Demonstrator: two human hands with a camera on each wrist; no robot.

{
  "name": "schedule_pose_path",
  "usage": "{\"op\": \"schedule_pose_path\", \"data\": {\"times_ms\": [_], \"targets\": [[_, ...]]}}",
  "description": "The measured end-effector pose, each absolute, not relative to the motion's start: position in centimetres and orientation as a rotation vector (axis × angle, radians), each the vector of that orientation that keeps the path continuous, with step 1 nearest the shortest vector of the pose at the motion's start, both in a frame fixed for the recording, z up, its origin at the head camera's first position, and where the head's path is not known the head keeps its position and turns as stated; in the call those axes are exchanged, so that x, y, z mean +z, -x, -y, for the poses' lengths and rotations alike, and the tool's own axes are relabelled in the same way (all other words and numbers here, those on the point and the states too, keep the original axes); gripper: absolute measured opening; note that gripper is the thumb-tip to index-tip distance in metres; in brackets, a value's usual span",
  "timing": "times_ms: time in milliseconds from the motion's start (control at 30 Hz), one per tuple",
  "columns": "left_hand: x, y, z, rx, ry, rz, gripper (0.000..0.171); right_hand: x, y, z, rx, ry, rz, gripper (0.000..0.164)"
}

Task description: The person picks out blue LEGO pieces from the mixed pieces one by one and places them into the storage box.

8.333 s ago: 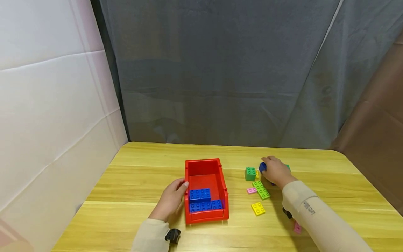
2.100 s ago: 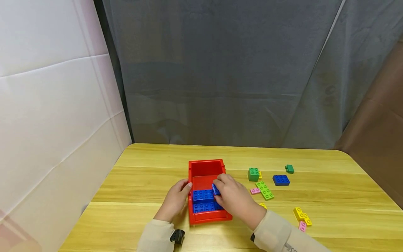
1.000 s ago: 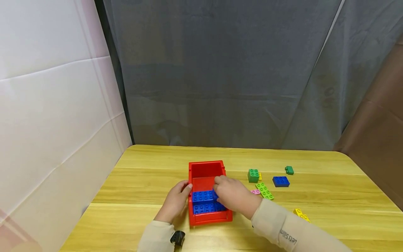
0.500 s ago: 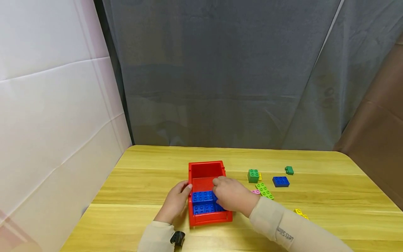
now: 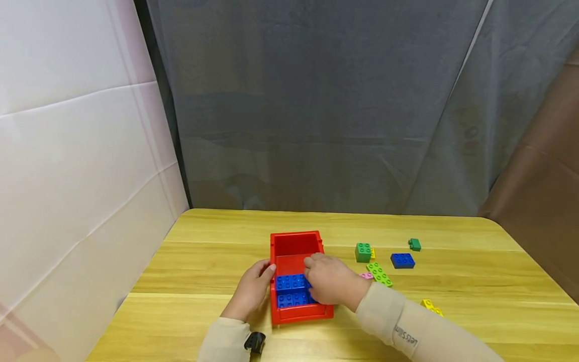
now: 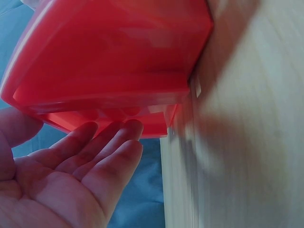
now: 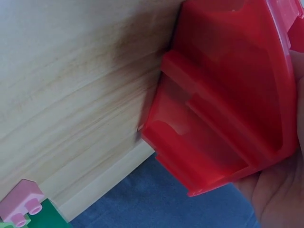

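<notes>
A red storage bin (image 5: 302, 314) stands on the table, its low front facing me. Several blue toy building bricks (image 5: 291, 282) sit in rows in its front part. My left hand (image 5: 250, 291) holds the bin's left side, thumb over the rim; the left wrist view shows its fingers (image 6: 114, 166) against the outer wall. My right hand (image 5: 333, 279) reaches over the right wall, fingers curled down at a blue brick on the right of the rows. That brick and the fingertips are mostly hidden. In the right wrist view the hand (image 7: 280, 190) appears only beside the bin's wall.
Right of the bin lie a green brick (image 5: 363, 252), a lime brick (image 5: 379, 274), a pink brick (image 5: 367, 275) and a blue brick (image 5: 402, 260). Farther off are a small dark-green brick (image 5: 414, 245) and yellow bricks (image 5: 431, 306). A grey curtain (image 5: 289, 110) hangs behind the table.
Since the earliest frame, my right hand has brought a blue brick from the right of the table into the bin and lowered it. The left hand stays on the bin. Recently little moves.
</notes>
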State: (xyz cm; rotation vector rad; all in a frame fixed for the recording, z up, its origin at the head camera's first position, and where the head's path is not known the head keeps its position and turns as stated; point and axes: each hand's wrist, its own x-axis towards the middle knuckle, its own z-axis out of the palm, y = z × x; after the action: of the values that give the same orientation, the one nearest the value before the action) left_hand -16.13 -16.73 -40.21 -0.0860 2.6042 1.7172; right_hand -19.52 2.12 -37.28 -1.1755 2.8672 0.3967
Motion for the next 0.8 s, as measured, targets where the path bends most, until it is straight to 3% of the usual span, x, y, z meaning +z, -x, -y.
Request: {"op": "schedule_pose_path", "data": {"times_ms": [467,800], "targets": [[-40.2,16.1,16.7,1.723,0.082,-2.595,0.042,-37.7,19.5,-2.2,0.360,1.147,-2.878,0.048],[-40.1,16.1,16.8,1.720,0.102,-2.591,0.043,-38.0,20.1,-3.2,0.038,1.223,-2.897,0.053]]}}
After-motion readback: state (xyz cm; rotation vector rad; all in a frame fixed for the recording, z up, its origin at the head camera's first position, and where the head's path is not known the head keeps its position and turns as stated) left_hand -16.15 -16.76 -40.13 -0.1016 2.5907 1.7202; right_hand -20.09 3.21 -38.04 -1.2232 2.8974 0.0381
